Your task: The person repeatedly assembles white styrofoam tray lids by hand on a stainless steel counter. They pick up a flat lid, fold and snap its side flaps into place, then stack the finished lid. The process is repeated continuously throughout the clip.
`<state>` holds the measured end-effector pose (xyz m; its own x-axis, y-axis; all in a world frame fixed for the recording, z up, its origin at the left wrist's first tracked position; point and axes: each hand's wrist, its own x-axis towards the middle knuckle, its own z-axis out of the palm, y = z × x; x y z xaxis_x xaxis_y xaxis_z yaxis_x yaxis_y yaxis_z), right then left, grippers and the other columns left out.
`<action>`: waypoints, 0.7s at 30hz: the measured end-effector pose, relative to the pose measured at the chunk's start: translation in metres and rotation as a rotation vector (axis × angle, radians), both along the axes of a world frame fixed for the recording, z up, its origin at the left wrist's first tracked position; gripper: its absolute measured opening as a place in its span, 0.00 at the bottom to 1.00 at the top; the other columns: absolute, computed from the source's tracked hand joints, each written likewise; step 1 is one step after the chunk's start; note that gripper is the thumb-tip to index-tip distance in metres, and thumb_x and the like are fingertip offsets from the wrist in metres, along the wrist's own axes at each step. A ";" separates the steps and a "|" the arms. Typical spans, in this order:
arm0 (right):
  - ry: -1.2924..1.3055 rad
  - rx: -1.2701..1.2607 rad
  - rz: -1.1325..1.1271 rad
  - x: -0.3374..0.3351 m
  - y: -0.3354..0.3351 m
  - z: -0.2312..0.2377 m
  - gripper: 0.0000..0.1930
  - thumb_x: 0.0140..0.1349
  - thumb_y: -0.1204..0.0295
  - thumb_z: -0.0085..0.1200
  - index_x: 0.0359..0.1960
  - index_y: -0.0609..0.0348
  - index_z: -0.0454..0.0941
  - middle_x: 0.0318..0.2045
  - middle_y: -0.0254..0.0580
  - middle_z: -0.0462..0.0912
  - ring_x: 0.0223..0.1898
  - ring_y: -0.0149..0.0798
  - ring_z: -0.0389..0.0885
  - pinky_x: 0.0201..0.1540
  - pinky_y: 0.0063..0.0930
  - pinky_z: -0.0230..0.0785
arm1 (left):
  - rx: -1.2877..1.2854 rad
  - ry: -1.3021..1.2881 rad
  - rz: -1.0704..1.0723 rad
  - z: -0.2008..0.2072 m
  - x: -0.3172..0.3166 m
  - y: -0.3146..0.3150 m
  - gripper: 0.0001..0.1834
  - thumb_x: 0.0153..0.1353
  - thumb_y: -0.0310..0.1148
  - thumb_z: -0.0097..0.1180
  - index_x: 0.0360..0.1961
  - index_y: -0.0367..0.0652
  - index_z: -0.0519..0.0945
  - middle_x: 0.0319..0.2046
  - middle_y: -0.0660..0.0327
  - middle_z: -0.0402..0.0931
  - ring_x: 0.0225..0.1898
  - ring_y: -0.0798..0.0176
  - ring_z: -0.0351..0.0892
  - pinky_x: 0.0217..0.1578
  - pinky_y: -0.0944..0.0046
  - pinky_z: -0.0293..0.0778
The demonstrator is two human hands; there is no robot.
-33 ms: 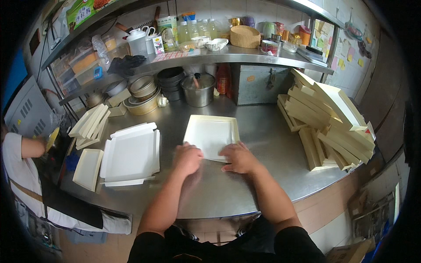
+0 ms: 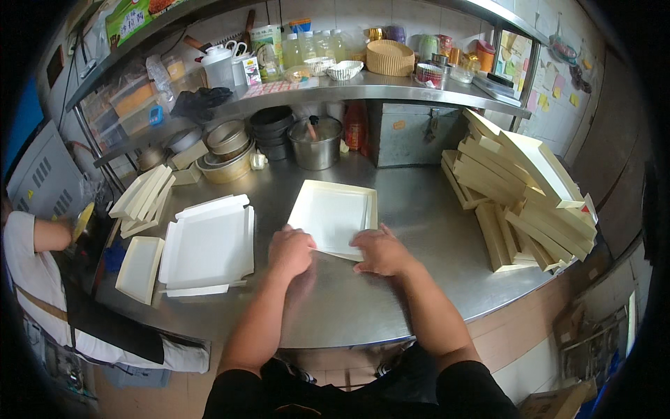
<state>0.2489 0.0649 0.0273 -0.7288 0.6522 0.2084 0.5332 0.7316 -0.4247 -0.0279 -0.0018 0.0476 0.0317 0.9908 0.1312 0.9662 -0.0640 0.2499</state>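
Note:
A shallow square cardboard box point(image 2: 333, 209), white inside with cream walls, sits on the steel worktable in front of me. My left hand point(image 2: 292, 248) is closed on its near left corner, fingers curled over the wall. At the near right corner my right hand point(image 2: 380, 250) grips the box with thumb and fingers. The box's near wall lies between both hands, partly hidden by them. Left of it lies a flat white cardboard blank point(image 2: 209, 244) with its flaps spread. A smaller cream box point(image 2: 139, 269) rests beside that blank.
Folded cream boxes are heaped in a tall, uneven pile point(image 2: 520, 192) at the right. A few more boxes point(image 2: 143, 199) lean at the left. Behind stand a lidded pot point(image 2: 316, 150) and a metal chest point(image 2: 412, 136), under a loaded shelf point(image 2: 391, 91). A person point(image 2: 52, 279) works at far left.
The box has turned slightly, its far edge now tilting down to the right. My left hand has shifted a little to the left; the right hand has barely moved.

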 end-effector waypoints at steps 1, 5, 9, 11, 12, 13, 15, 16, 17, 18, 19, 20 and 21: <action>0.023 0.048 0.017 0.004 0.001 -0.004 0.26 0.58 0.58 0.76 0.57 0.52 0.88 0.61 0.44 0.87 0.68 0.51 0.80 0.72 0.51 0.69 | -0.032 -0.077 0.082 -0.001 -0.002 0.000 0.11 0.61 0.26 0.66 0.44 0.49 0.93 0.49 0.58 0.89 0.57 0.50 0.82 0.62 0.49 0.78; 0.165 -0.136 0.037 -0.021 0.009 -0.027 0.29 0.60 0.57 0.75 0.60 0.58 0.87 0.66 0.45 0.84 0.71 0.53 0.78 0.78 0.51 0.63 | 0.190 -0.254 -0.243 -0.030 0.031 -0.002 0.14 0.62 0.26 0.67 0.50 0.46 0.90 0.51 0.55 0.83 0.59 0.47 0.80 0.63 0.50 0.78; 0.108 -0.133 0.047 -0.016 0.008 -0.016 0.32 0.59 0.58 0.75 0.66 0.52 0.84 0.69 0.43 0.83 0.77 0.54 0.72 0.82 0.58 0.54 | 0.118 -0.317 -0.201 -0.022 0.033 0.006 0.09 0.59 0.33 0.74 0.40 0.46 0.91 0.47 0.60 0.86 0.56 0.48 0.80 0.62 0.52 0.78; 0.011 -0.009 0.031 -0.008 0.000 -0.004 0.35 0.58 0.59 0.75 0.70 0.46 0.82 0.70 0.43 0.82 0.80 0.54 0.68 0.84 0.62 0.50 | 0.106 -0.264 -0.271 -0.013 0.025 0.007 0.08 0.59 0.34 0.75 0.38 0.45 0.90 0.47 0.60 0.87 0.57 0.49 0.80 0.62 0.52 0.78; -0.005 -0.056 0.047 -0.007 0.000 0.000 0.36 0.58 0.60 0.75 0.71 0.45 0.81 0.71 0.44 0.81 0.81 0.54 0.65 0.85 0.64 0.46 | 0.101 -0.237 -0.305 -0.011 0.023 0.007 0.08 0.59 0.35 0.75 0.37 0.45 0.90 0.48 0.61 0.87 0.57 0.49 0.81 0.62 0.53 0.78; -0.021 -0.103 0.063 -0.006 0.002 0.004 0.38 0.57 0.62 0.75 0.73 0.43 0.79 0.72 0.44 0.80 0.82 0.54 0.63 0.85 0.66 0.43 | 0.112 -0.243 -0.347 -0.012 0.022 0.007 0.08 0.59 0.35 0.75 0.37 0.45 0.90 0.47 0.61 0.88 0.57 0.50 0.81 0.61 0.53 0.79; -0.050 -0.157 0.099 -0.006 0.001 0.012 0.39 0.57 0.64 0.75 0.74 0.42 0.78 0.74 0.45 0.79 0.84 0.54 0.61 0.86 0.68 0.39 | 0.131 -0.255 -0.427 -0.015 0.020 0.005 0.09 0.60 0.36 0.75 0.37 0.45 0.90 0.47 0.61 0.88 0.58 0.52 0.82 0.60 0.54 0.80; -0.062 -0.162 0.118 -0.006 0.000 0.017 0.38 0.57 0.64 0.75 0.73 0.42 0.79 0.74 0.45 0.78 0.84 0.54 0.61 0.86 0.67 0.38 | 0.088 -0.272 -0.401 -0.015 0.016 0.004 0.08 0.60 0.35 0.74 0.37 0.45 0.90 0.47 0.62 0.88 0.57 0.52 0.83 0.59 0.54 0.80; -0.075 -0.167 0.131 -0.005 -0.001 0.019 0.38 0.57 0.65 0.75 0.73 0.42 0.79 0.74 0.45 0.78 0.84 0.54 0.61 0.87 0.67 0.38 | 0.045 -0.290 -0.382 -0.011 0.014 0.005 0.07 0.60 0.35 0.74 0.37 0.46 0.89 0.46 0.62 0.88 0.57 0.53 0.83 0.58 0.54 0.80; -0.050 -0.160 0.142 -0.004 0.000 0.016 0.37 0.56 0.66 0.74 0.72 0.42 0.79 0.72 0.44 0.80 0.82 0.54 0.64 0.87 0.67 0.39 | 0.002 -0.308 -0.362 -0.008 0.013 0.005 0.07 0.61 0.34 0.73 0.37 0.46 0.89 0.46 0.62 0.88 0.57 0.54 0.84 0.57 0.55 0.81; -0.025 -0.153 0.152 -0.005 0.001 0.010 0.37 0.56 0.68 0.74 0.71 0.42 0.80 0.70 0.43 0.81 0.81 0.54 0.66 0.87 0.67 0.40 | -0.011 -0.290 -0.357 -0.004 0.012 0.003 0.07 0.61 0.34 0.73 0.38 0.46 0.89 0.45 0.62 0.88 0.56 0.55 0.84 0.56 0.54 0.81; 0.003 -0.144 0.164 -0.006 0.001 0.007 0.36 0.55 0.69 0.74 0.70 0.42 0.81 0.68 0.43 0.83 0.79 0.54 0.68 0.87 0.67 0.42 | -0.023 -0.270 -0.349 0.003 0.012 -0.001 0.06 0.61 0.34 0.73 0.38 0.47 0.89 0.45 0.62 0.87 0.56 0.55 0.84 0.56 0.54 0.81; 0.039 -0.169 0.191 -0.006 0.003 0.005 0.35 0.54 0.71 0.74 0.68 0.43 0.82 0.66 0.43 0.84 0.77 0.55 0.71 0.85 0.65 0.46 | -0.035 -0.250 -0.343 0.006 0.012 -0.003 0.06 0.61 0.33 0.72 0.38 0.47 0.89 0.45 0.62 0.87 0.55 0.55 0.85 0.55 0.54 0.82</action>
<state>0.2430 0.0680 0.0321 -0.8360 0.5311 0.1382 0.3728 0.7344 -0.5672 -0.0155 -0.0044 0.0535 0.3315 0.9325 0.1433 0.7998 -0.3584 0.4815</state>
